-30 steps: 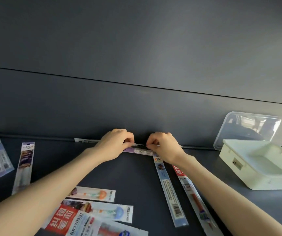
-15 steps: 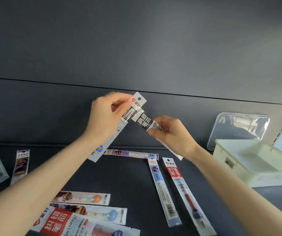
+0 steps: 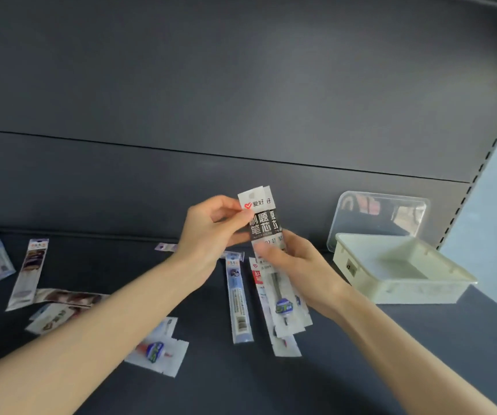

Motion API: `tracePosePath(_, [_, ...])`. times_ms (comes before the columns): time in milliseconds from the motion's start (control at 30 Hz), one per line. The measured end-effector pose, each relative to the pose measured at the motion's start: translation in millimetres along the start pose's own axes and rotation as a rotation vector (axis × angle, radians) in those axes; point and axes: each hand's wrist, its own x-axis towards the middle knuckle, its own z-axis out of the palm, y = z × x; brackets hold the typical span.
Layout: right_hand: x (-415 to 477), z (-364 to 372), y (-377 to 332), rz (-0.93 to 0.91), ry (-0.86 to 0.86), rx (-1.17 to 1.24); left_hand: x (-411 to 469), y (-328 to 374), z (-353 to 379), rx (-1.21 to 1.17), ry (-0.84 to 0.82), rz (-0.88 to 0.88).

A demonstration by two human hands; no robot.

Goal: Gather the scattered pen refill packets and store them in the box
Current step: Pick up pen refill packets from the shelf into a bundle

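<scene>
Black-labelled refill packets (image 3: pixel 266 229), upright, overlapped

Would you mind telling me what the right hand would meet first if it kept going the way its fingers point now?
The right hand points up and left, so it would probably meet the left hand first, which pinches the same stacked black-label packets. Depth is unclear.

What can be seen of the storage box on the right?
The box is a pale cream, rectangular tub that looks like plastic, open on top, with a small latch plate on its near-left end wall. It sits flat on the dark shelf surface, angled to the view, and no packets show inside. Its clear lid leans against the back panel behind it. Neither of the hands touches it.
</scene>
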Motion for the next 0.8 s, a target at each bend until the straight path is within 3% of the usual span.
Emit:
tracePosePath(67, [-9.8, -7.3, 5.6, 0.01, 0.025, 0.03, -12.4, -4.5, 6.7, 0.062, 0.006, 0.002])
tracePosePath(200, [-25.1, -28.2, 12.4, 0.057, 0.079, 0.081, -41.6, -27.4, 3.5, 0.457, 0.038, -0.046])
tracePosePath(367, [-26.2, -42.0, 20.3, 0.015, 0.192, 0.011, -59.6, -51.8, 10.6, 1.01, -0.242, -0.141])
tracePosePath(467, [-26.8, -43.9, 23.3, 0.032, 0.225, 0.009, -60.2, -54.1, 19.1, 1.301, -0.3, -0.118])
tracePosePath(667, [-29.5, -35.0, 27.0, 0.077, 0.175, 0.024, -62.1, -51.7, 3.0, 1.067, -0.259, -0.12])
tracePosePath(800, [-29.9, -30.2, 30.0, 0.14, 0.167, -0.018, -65.7, -47.9, 2.8, 1.13, -0.159, -0.137])
